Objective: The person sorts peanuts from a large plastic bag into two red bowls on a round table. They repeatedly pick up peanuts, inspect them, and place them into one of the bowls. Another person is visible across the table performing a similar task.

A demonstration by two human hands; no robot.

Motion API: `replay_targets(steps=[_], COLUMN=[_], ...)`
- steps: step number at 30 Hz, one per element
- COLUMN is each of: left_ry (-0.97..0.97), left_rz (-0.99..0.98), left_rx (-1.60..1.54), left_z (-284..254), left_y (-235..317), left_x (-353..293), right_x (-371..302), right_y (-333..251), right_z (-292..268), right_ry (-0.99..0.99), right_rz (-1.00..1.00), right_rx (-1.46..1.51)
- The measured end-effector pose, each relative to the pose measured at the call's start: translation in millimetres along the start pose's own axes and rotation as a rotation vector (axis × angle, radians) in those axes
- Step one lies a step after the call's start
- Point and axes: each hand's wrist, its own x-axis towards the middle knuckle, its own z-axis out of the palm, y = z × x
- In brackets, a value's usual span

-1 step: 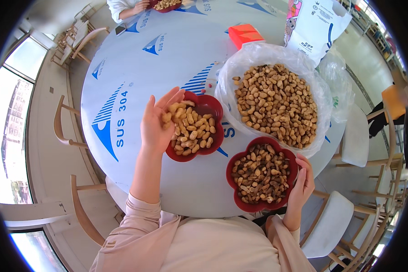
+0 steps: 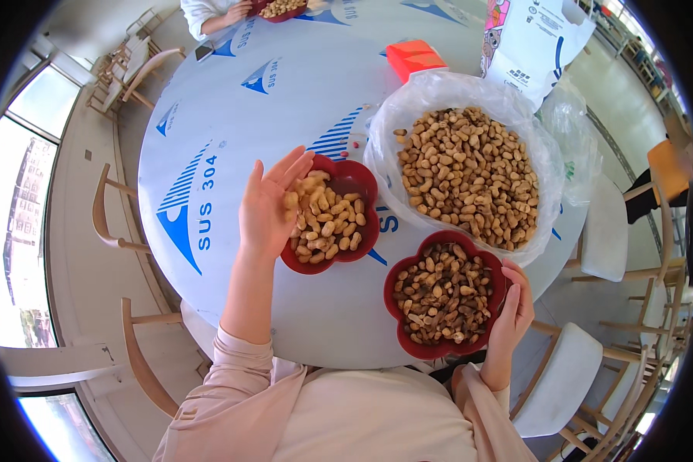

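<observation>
My left hand [image 2: 268,206] is tilted beside a red scalloped bowl [image 2: 368,185], palm turned toward it and fingers stretched out. Light-coloured peanuts in their shells [image 2: 327,215] fill much of that bowl; a few blurred ones tumble off my palm. My right hand [image 2: 513,312] grips the right rim of a second red scalloped bowl [image 2: 392,296], close to the table's near edge. Darker unshelled peanuts [image 2: 443,296] lie in it. Behind the bowls, a large heap of unshelled peanuts [image 2: 469,177] sits in a container lined with a clear plastic bag [image 2: 385,146].
The round table [image 2: 300,323] carries a red-orange box [image 2: 415,58], a white paper bag [image 2: 535,50] and crumpled clear plastic [image 2: 569,131]. Across it, another person's hand [image 2: 238,11] touches a red bowl [image 2: 285,15] of peanuts; a phone [image 2: 204,51] lies nearby. Chairs [image 2: 558,381] surround the table.
Peanuts at my left palm and fingers have slid rightward into the bowl, leaving fewer against the hand. My right hand and its bowl have stayed in place.
</observation>
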Motion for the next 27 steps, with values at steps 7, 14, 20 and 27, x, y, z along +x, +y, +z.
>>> replay_targets(steps=[7,14,20,27], left_ry=[-0.009,-0.287,-0.21,-0.376], left_rz=[0.129,-0.126,-0.314,0.328], left_rx=[-0.076,-0.277,-0.148,1.064], left_z=[28.2,59.2,95.0,92.0], left_y=[-4.5,-40.9,-69.3,-75.6], left_x=[1.4,-19.9,-20.6,-16.2], right_x=[-6.5,-7.6,17.7,61.1], right_y=[-5.2,-13.5,-13.5,-2.8], right_z=[1.8,25.4,4.0,-38.2], right_ry=[0.017,-0.052,-0.009,0.024], right_rz=[0.048,0.038,-0.159,-0.387], right_rx=[0.042,0.165,-0.205,-0.711])
